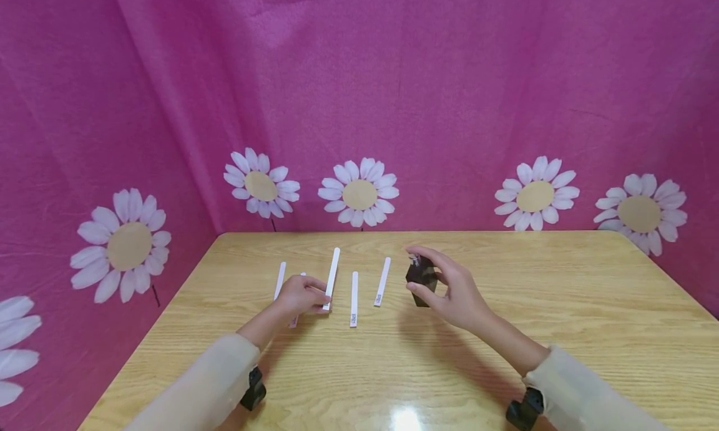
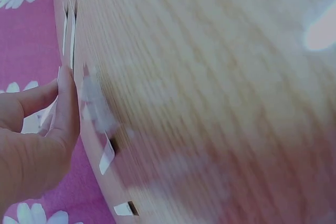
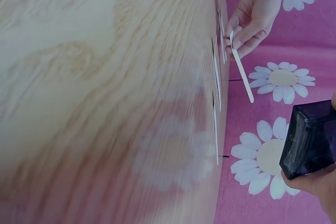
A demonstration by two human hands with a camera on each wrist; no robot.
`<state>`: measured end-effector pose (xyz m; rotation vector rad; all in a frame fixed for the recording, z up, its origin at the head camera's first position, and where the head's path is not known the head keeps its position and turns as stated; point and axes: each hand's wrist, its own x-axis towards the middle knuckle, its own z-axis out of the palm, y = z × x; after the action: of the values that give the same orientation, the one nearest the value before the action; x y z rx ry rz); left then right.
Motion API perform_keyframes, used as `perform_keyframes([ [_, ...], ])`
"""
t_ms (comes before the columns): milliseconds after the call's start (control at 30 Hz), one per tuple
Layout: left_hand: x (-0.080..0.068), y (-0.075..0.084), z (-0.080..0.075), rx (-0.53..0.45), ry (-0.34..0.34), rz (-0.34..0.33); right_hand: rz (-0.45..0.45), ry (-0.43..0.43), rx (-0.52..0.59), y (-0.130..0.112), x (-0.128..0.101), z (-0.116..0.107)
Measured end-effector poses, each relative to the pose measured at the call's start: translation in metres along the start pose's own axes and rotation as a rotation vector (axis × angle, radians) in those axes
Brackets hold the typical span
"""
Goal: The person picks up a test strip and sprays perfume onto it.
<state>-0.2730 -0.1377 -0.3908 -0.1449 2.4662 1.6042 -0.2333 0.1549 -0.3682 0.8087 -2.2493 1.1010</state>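
My left hand (image 1: 321, 299) pinches the near end of a white paper strip (image 1: 332, 274); in the right wrist view this strip (image 3: 241, 74) angles up off the table from that hand (image 3: 256, 17). My right hand (image 1: 417, 270) grips a small dark glass bottle (image 1: 422, 280) just above the wooden table (image 1: 505, 306), right of the strips. The bottle (image 3: 310, 140) looks squarish and translucent, with my fingers (image 3: 315, 187) under it. The left wrist view shows my fingers (image 2: 65, 108) beside the blurred table (image 2: 210, 77).
Several more white strips lie side by side on the table, among them one (image 1: 279, 280) at far left, one (image 1: 354, 297) in the middle and one (image 1: 382, 281) nearest the bottle. Pink cloth with daisies (image 1: 359, 194) hangs behind and at both sides.
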Motion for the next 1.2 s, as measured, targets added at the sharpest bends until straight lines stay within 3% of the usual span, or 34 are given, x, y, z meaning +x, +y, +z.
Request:
perform_keyframes([
  [433,0.014,-0.003,0.002,-0.091,0.051,-0.083,0.005,0.003,0.002,0.003,-0.007,-0.001],
  [867,0.007,-0.003,0.002,-0.122,0.138,-0.087,-0.014,0.013,0.008,0.006,-0.009,-0.005],
  [967,0.005,-0.001,0.002,-0.091,0.140,-0.081,-0.020,0.012,0.013,0.006,-0.009,-0.006],
  [1200,-0.001,0.011,0.001,0.157,0.159,0.003,-0.022,0.012,0.014,0.008,-0.007,-0.008],
])
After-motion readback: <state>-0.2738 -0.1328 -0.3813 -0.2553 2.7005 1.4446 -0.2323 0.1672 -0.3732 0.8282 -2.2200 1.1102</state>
